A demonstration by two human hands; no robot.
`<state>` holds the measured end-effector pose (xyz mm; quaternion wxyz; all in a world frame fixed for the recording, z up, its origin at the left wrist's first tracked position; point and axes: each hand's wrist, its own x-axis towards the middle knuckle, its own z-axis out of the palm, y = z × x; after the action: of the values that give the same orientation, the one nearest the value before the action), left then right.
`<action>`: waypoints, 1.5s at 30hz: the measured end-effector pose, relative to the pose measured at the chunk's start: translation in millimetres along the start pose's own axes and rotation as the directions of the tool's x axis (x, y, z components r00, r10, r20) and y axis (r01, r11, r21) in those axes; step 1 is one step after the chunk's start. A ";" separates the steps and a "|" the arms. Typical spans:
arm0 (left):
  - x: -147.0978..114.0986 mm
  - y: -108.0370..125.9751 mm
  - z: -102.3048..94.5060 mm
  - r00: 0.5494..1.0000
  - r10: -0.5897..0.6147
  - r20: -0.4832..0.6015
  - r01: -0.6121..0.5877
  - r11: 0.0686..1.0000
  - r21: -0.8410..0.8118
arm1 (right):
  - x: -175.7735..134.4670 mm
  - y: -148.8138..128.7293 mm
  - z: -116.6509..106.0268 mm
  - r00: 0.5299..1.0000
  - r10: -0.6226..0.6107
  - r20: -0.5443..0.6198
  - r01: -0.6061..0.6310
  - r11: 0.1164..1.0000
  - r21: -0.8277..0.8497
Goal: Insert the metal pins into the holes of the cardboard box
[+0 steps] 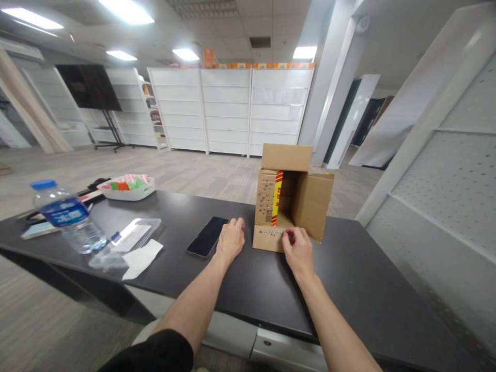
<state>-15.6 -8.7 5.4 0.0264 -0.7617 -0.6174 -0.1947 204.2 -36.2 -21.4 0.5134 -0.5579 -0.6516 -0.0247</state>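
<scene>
An opened cardboard box (267, 240) stands on the dark table, its open side facing me. Small round metallic studs (265, 199) dot its left flap, and a row of similar ones runs along the lower front flap. My right hand (299, 252) is at the right end of that row, thumb and fingertips pinched together against the cardboard; anything between them is too small to make out. To the left of the box, my left hand (231, 240) rests with curled fingers beside a black phone (207, 237). Whatever that hand may hold is hidden.
On the left are a water bottle (67, 217), a clear plastic case (141, 232), a white paper piece (142, 259) and a white basket (127, 192) of colourful packets. The table's (356, 289) right edge runs near a perforated panel (445, 206). White shelving (228, 108) stands behind.
</scene>
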 end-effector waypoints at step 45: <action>0.1 -0.7 1.7 1.000 0.006 0.002 -0.006 1.000 -0.022 | -4.7 1.1 1.5 0.998 0.018 0.056 -0.016 0.999 -0.036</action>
<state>-15.8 -8.0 3.7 0.0180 -0.7639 -0.6130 -0.2008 203.3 -38.1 -25.9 0.4850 -0.5729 -0.6605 -0.0165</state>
